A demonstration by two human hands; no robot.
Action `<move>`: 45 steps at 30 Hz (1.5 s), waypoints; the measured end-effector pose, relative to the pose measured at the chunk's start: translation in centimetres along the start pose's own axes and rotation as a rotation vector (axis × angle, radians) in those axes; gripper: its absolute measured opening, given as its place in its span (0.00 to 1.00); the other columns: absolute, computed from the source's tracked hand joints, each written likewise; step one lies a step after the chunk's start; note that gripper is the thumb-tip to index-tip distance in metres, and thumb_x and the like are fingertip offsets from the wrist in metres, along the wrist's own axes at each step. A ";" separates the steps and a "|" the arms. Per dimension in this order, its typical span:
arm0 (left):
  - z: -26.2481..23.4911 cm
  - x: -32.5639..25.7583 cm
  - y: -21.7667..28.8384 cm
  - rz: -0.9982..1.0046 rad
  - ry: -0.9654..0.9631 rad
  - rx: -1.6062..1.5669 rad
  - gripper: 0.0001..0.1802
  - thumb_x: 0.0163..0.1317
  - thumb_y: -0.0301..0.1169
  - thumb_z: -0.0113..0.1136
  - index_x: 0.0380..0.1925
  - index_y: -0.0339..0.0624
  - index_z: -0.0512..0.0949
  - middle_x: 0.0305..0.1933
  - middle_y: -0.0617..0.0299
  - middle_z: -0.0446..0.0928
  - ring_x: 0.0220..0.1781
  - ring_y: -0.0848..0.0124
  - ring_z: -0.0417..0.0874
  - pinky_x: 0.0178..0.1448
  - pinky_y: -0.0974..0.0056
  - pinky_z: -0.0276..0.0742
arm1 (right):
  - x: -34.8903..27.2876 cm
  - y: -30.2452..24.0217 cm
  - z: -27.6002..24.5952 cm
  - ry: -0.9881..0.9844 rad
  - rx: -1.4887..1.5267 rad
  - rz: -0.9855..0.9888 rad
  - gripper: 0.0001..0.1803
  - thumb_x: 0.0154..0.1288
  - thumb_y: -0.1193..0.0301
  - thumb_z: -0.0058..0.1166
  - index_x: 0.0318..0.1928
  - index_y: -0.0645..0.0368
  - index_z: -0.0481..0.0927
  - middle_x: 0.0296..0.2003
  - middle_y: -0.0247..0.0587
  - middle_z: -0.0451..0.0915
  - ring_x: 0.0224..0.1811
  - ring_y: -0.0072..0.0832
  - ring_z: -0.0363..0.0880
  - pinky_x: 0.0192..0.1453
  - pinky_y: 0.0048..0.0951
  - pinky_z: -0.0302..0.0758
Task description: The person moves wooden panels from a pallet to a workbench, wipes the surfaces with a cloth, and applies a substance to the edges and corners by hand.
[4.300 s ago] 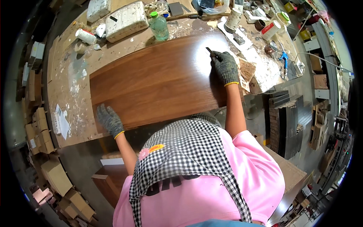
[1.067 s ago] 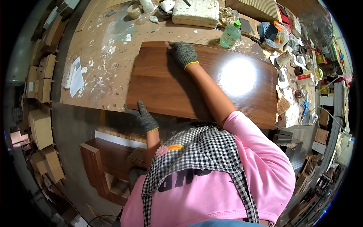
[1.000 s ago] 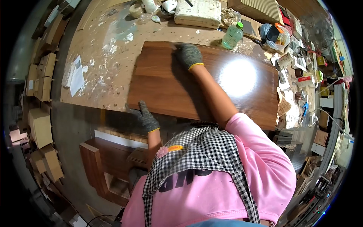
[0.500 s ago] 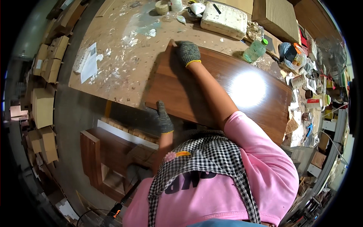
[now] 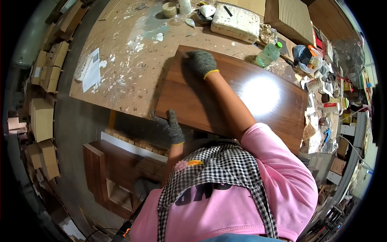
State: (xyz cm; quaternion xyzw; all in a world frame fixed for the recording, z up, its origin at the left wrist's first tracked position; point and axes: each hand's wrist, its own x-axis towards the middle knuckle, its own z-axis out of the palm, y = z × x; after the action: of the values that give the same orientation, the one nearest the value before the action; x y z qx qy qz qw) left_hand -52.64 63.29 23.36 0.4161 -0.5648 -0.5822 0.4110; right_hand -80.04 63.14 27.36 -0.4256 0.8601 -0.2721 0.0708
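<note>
A long brown wood-grain panel (image 5: 278, 115) lies flat on a paint-spattered bench (image 5: 121, 64), set at a slant, a bright patch of light shining on its right half. The gloved right hand (image 5: 202, 62) is over the panel's far left corner, its forearm crossing above the surface; the fingers are curled in and their tips blurred, so I cannot tell whether anything is held. At the panel's near left corner is the gloved left hand (image 5: 174, 131), thumb and fingers spread apart like a fork, the thumb up against the near edge, with nothing visibly gripped between them.

Just beyond the panel's far edge stands a clear green-capped bottle (image 5: 269, 55), and farther beyond sits a pale, stained block (image 5: 235, 23). A white paper sheet (image 5: 92, 72) lies well to the left of the panel. Past its right end is a small blue tool (image 5: 327, 136). Below the panel's near left corner, a brown cabinet piece (image 5: 121, 161) rests on the floor.
</note>
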 end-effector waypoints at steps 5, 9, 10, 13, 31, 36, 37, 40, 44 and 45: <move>-0.5 0.0 -1.0 0.023 0.064 0.041 0.44 0.67 0.33 0.64 0.74 0.34 0.47 0.72 0.46 0.59 0.68 0.59 0.64 0.75 0.53 0.61 | -8.2 8.8 -5.9 0.190 -0.020 0.534 0.17 0.66 0.59 0.53 0.48 0.54 0.84 0.43 0.54 0.84 0.47 0.51 0.82 0.51 0.51 0.77; 0.2 -0.3 -0.8 -0.003 0.058 -0.074 0.45 0.68 0.34 0.63 0.76 0.40 0.45 0.75 0.48 0.54 0.70 0.58 0.62 0.76 0.52 0.60 | -12.1 11.2 -7.5 0.360 -0.066 0.594 0.16 0.65 0.56 0.55 0.45 0.52 0.84 0.38 0.52 0.85 0.42 0.52 0.83 0.47 0.50 0.78; 0.5 -0.4 -0.5 -0.003 0.042 -0.077 0.45 0.68 0.34 0.63 0.76 0.40 0.45 0.75 0.48 0.54 0.70 0.58 0.62 0.76 0.52 0.60 | -11.7 11.5 -6.6 0.364 -0.056 0.577 0.15 0.65 0.57 0.55 0.45 0.51 0.84 0.39 0.53 0.85 0.43 0.52 0.83 0.48 0.51 0.78; 0.9 -0.6 0.3 -0.069 0.067 -0.096 0.46 0.68 0.33 0.63 0.76 0.40 0.44 0.75 0.48 0.54 0.69 0.58 0.63 0.75 0.52 0.61 | -8.8 8.0 -3.8 0.245 -0.074 0.428 0.19 0.65 0.55 0.55 0.50 0.50 0.85 0.42 0.52 0.85 0.47 0.51 0.82 0.53 0.48 0.77; -0.1 0.3 -1.8 0.028 0.051 -0.054 0.42 0.69 0.31 0.61 0.74 0.41 0.48 0.73 0.48 0.55 0.69 0.58 0.62 0.75 0.52 0.63 | -10.0 8.0 -6.3 0.166 0.165 0.457 0.25 0.63 0.52 0.61 0.58 0.45 0.82 0.49 0.44 0.85 0.50 0.44 0.83 0.56 0.40 0.78; -0.1 0.2 -1.7 0.033 0.046 0.014 0.42 0.69 0.32 0.61 0.75 0.41 0.47 0.73 0.47 0.55 0.70 0.58 0.62 0.75 0.51 0.63 | -9.6 8.0 -5.8 0.183 0.096 0.362 0.25 0.63 0.50 0.60 0.57 0.46 0.83 0.49 0.44 0.85 0.51 0.44 0.83 0.56 0.40 0.78; -0.1 0.2 -1.7 0.033 0.046 0.014 0.42 0.69 0.32 0.61 0.75 0.41 0.47 0.73 0.47 0.55 0.70 0.58 0.62 0.75 0.51 0.63 | -9.5 8.0 -5.7 0.166 0.098 0.377 0.25 0.63 0.49 0.60 0.57 0.46 0.83 0.49 0.45 0.85 0.51 0.44 0.83 0.56 0.41 0.78; -0.3 0.2 -1.6 0.012 0.047 0.016 0.42 0.69 0.33 0.61 0.75 0.41 0.47 0.74 0.46 0.54 0.71 0.57 0.62 0.75 0.51 0.62 | -9.4 7.6 -6.0 0.136 0.120 0.402 0.25 0.63 0.49 0.59 0.56 0.46 0.84 0.48 0.46 0.85 0.51 0.44 0.83 0.57 0.41 0.77; 0.5 -0.7 0.4 -0.059 0.046 -0.066 0.44 0.68 0.35 0.62 0.75 0.39 0.46 0.74 0.45 0.54 0.71 0.56 0.61 0.76 0.50 0.61 | -9.5 7.3 -5.9 0.163 0.125 0.404 0.25 0.63 0.48 0.59 0.55 0.46 0.84 0.47 0.47 0.85 0.51 0.45 0.83 0.56 0.42 0.77; 0.9 -1.0 1.3 -0.120 0.061 -0.134 0.44 0.68 0.36 0.62 0.75 0.39 0.46 0.74 0.45 0.54 0.71 0.55 0.61 0.76 0.50 0.60 | -9.6 7.7 -5.7 0.164 0.124 0.404 0.25 0.63 0.48 0.59 0.55 0.46 0.84 0.47 0.47 0.85 0.51 0.45 0.83 0.56 0.42 0.77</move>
State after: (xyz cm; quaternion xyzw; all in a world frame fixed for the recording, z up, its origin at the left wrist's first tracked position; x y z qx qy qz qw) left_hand -53.12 64.49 24.65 0.4384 -0.4856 -0.6294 0.4194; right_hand -81.34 76.63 27.08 -0.2159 0.9125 -0.3382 0.0799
